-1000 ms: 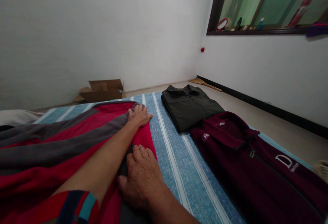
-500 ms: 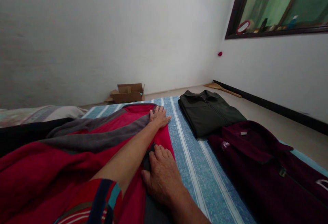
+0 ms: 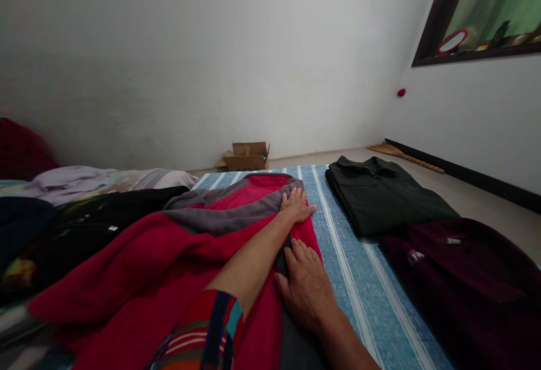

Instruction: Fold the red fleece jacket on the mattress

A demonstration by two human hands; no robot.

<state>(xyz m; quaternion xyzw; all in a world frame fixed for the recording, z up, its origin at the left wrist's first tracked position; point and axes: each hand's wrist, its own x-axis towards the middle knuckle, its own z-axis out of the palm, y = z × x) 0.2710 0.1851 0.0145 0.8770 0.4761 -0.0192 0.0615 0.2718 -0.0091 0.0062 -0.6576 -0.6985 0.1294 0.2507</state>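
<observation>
A red and grey jacket (image 3: 169, 268) lies spread over a blue striped bedsheet (image 3: 350, 280). My left hand (image 3: 297, 205) rests with spread fingers on the jacket's far right part, by its grey band. Nearer to me, my right hand (image 3: 306, 280) lies flat along the jacket's right edge, on a dark grey strip, its thumb apart from the fingers. To the right are a folded dark green jacket (image 3: 389, 195) and, partly against it, a folded maroon garment (image 3: 460, 280) with a zip collar.
At the left, dark clothes (image 3: 97, 223) and a light bundle of cloth (image 3: 76, 181) lie on the bed. Beyond the bed a cardboard box (image 3: 245, 161) stands by the wall. A broom (image 3: 406, 154) lies on the floor by the right wall, below a window (image 3: 486, 14).
The view has turned left, so everything sits farther right and more clothes show at the left. Both hands stay in nearly the same places on the red and grey jacket.
</observation>
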